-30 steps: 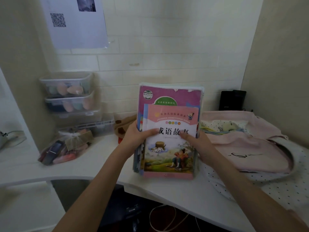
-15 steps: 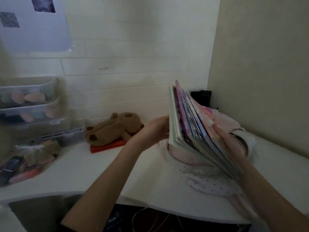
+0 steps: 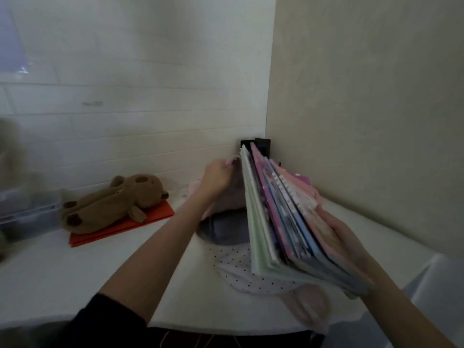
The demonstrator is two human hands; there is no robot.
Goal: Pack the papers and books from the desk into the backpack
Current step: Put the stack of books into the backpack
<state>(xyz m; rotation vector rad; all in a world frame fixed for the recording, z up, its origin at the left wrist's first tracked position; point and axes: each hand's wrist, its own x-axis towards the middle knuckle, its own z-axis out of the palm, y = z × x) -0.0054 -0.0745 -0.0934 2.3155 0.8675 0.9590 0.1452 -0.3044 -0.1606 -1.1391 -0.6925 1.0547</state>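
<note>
Here, fanned book stack (image 3: 281, 217) tilted in right hand (image 3: 344, 237), pink backpack (image 3: 231, 199) open.

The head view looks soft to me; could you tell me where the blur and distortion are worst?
Head view: dim, soft throughout; left edge smeared worst; stack of books and plush toy stay recognisable; desk edge bows from the wide-angle lens.

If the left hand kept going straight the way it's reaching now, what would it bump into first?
The left hand already grips the pink backpack's top edge. Pushed farther, it would likely meet the black box in the corner, then the white wall. Depth is hard to judge.
</note>
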